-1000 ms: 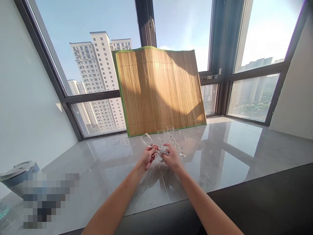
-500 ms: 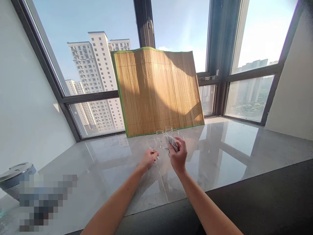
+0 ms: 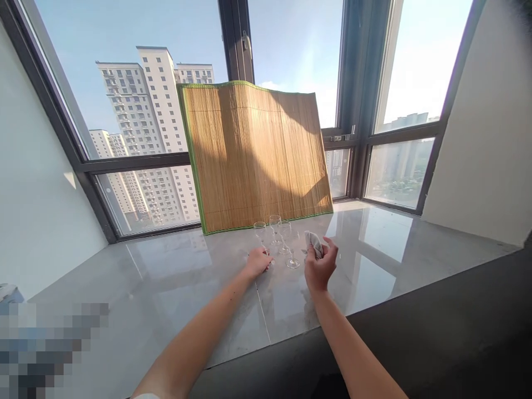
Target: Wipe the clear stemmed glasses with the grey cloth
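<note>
My left hand [image 3: 258,261] rests on the grey stone counter [image 3: 174,282], fingers closed round the foot of an upright clear wine glass [image 3: 260,229]. Just behind and to its right stand other clear stemmed glasses [image 3: 285,230] in a tight group. My right hand [image 3: 319,268] hovers to the right of them, a little above the counter, and is closed on a small crumpled grey cloth [image 3: 313,241] that sticks up from the fingers.
A bamboo mat with a green border [image 3: 253,155] leans upright against the window behind the glasses. Dark window frames [image 3: 236,39] run along the back. White walls close off both sides. A dark ledge [image 3: 436,332] borders the counter's near edge. A blurred patch sits at lower left.
The tilted glass my hands were wiping has been stood upright on the counter by my left hand. My right hand pulled away to the right with the cloth. The view swung right.
</note>
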A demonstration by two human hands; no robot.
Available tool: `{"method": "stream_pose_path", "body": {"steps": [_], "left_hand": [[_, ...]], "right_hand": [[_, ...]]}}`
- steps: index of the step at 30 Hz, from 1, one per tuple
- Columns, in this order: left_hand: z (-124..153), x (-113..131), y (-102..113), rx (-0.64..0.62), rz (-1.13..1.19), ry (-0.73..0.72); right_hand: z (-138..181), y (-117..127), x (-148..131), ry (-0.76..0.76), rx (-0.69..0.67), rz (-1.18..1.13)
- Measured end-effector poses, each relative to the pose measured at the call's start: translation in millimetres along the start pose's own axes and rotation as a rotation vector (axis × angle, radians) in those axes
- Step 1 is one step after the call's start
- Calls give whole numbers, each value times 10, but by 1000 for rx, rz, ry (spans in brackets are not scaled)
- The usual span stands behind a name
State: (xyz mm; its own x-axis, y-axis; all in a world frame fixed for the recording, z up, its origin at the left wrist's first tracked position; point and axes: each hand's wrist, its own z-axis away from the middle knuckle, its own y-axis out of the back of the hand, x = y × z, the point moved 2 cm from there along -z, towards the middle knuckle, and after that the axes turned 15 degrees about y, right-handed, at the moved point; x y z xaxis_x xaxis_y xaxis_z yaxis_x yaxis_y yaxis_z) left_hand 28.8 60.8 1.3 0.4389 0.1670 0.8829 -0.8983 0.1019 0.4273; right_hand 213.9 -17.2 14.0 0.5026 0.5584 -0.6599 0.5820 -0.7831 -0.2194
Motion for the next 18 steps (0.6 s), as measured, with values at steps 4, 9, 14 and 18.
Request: {"method": "stream_pose_path", "body": {"steps": [4, 9, 14, 18], "left_hand": [[-11, -71, 96, 59, 18, 8], [153, -308, 394, 208, 77, -84], [248, -309, 546, 350, 19, -209], [244, -213, 484, 374, -69, -346]], "right_hand": [[9, -45, 16, -55, -43, 86], [56, -93, 105, -91, -127, 199], [75, -91, 149, -97, -183, 277], [74, -83, 148, -93, -209, 295]]}}
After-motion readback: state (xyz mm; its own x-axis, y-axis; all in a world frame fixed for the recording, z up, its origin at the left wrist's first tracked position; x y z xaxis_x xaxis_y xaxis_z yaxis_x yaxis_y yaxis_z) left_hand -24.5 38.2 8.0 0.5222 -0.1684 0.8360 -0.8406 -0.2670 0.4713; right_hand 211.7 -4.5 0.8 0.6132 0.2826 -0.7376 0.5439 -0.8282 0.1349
